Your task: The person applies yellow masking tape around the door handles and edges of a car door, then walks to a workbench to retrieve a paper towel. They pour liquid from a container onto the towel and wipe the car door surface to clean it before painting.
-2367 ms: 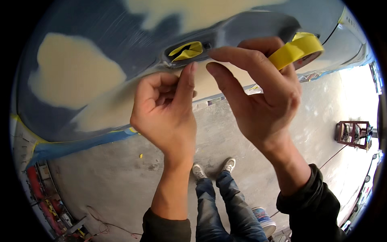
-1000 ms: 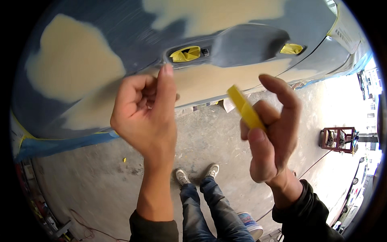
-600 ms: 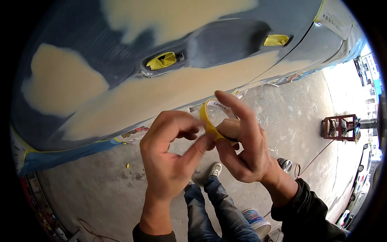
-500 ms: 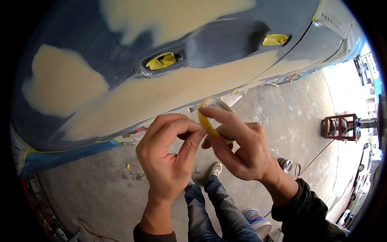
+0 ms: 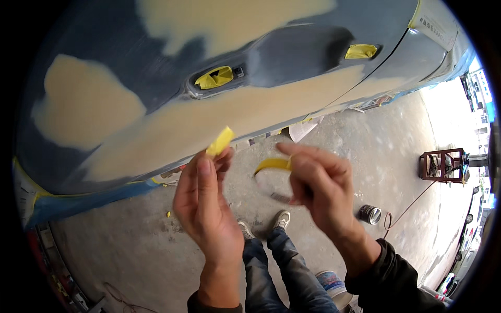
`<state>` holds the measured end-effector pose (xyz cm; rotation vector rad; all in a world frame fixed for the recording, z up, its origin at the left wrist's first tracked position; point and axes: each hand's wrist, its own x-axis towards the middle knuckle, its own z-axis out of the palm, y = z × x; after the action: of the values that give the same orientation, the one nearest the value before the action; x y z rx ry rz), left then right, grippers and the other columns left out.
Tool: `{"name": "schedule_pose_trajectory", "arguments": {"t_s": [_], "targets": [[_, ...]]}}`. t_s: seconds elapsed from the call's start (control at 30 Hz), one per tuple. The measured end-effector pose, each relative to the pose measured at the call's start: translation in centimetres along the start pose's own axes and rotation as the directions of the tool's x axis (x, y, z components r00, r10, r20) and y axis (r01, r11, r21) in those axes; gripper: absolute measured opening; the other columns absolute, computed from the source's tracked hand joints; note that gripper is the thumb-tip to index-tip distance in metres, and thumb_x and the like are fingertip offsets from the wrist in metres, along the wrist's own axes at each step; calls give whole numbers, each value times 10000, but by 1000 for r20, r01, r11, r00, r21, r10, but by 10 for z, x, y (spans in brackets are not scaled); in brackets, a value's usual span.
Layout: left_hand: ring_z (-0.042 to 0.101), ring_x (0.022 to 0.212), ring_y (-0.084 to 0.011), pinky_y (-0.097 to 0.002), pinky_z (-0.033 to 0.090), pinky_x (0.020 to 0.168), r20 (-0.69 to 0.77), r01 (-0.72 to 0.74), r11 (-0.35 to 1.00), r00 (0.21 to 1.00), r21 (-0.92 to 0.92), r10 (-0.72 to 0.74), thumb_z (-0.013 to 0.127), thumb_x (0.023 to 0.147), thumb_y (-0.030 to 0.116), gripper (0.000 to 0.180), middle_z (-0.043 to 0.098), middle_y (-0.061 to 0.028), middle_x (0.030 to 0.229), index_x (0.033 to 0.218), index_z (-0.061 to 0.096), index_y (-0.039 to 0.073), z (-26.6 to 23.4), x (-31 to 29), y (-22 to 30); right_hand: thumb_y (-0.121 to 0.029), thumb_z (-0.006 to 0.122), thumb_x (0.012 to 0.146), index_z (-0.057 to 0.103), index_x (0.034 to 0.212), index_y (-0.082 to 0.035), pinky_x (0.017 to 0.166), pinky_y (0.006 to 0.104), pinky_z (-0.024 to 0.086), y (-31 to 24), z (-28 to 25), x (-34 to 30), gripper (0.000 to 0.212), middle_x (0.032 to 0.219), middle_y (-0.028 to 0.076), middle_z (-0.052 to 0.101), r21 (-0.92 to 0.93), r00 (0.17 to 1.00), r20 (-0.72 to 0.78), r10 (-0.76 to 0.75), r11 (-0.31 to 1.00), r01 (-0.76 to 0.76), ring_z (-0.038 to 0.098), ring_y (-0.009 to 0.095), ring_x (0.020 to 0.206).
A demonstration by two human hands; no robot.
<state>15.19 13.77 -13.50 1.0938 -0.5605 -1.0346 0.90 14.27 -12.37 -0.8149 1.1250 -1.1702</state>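
Observation:
Pinched between the thumb and fingers of my left hand (image 5: 206, 203) is a short piece of yellow masking tape (image 5: 221, 141). To its right, apart from it, my right hand (image 5: 326, 190) grips a roll of yellow masking tape (image 5: 273, 164), its ring partly hidden behind the fingers. Beyond both hands stands a car side panel (image 5: 292, 57), grey with beige filler patches (image 5: 88, 101). Crumpled yellow tape (image 5: 214, 78) covers one handle recess in it, and more yellow tape (image 5: 360, 51) fills a second recess farther right.
Blue masking film (image 5: 94, 196) and paper edge the panel's bottom. On the concrete floor stand an open can (image 5: 370, 214), a bucket (image 5: 334, 287) by my legs, and a reddish-brown metal stand (image 5: 443, 166) at the right. A thin hose (image 5: 412, 203) trails near the can.
A piece of tape has come off the roll and is now in my left hand. My hands have moved apart, and the roll has turned in my right hand.

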Motion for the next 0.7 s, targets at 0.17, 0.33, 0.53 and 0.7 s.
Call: {"name": "schedule_pose_trajectory", "arguments": {"t_s": [0.17, 0.33, 0.53, 0.7], "targets": [[400, 507, -24, -177, 250, 432, -5, 132, 991, 991, 19, -132, 549, 1021, 277, 251, 519, 23, 646, 1126, 612, 58, -2, -4, -5, -102, 644, 945, 523, 1330, 45, 560, 203, 450, -2, 27, 1, 429, 714, 48, 647, 91, 988, 149, 43, 994, -57, 568, 59, 636], [336, 456, -15, -176, 213, 397, 27, 172, 985, 985, 23, -172, 563, 1014, 264, 233, 490, 39, 635, 1082, 624, 50, 0, 6, 6, -153, 756, 864, 670, 1058, 62, 640, 235, 499, -2, 25, 43, 302, 764, 52, 673, -200, 975, 110, -192, 957, 211, 587, 73, 714], [376, 490, -9, -168, 238, 403, 57, 110, 991, 992, 71, -114, 563, 1018, 254, 226, 496, 47, 641, 1071, 636, 46, 3, 24, 16, -71, 725, 818, 684, 847, 44, 614, 253, 493, -19, 38, 60, 126, 735, 59, 666, -259, 959, 145, -246, 926, 276, 586, 91, 662], [533, 604, -36, -167, 379, 555, 114, -231, 921, 972, 314, 205, 590, 1009, 176, 273, 597, -21, 659, 1222, 554, 9, 4, 27, 12, -30, 725, 851, 681, 903, 35, 636, 194, 490, -17, 46, 72, 94, 793, 20, 671, -568, 736, 121, -666, 562, 602, 593, 51, 692]]}}
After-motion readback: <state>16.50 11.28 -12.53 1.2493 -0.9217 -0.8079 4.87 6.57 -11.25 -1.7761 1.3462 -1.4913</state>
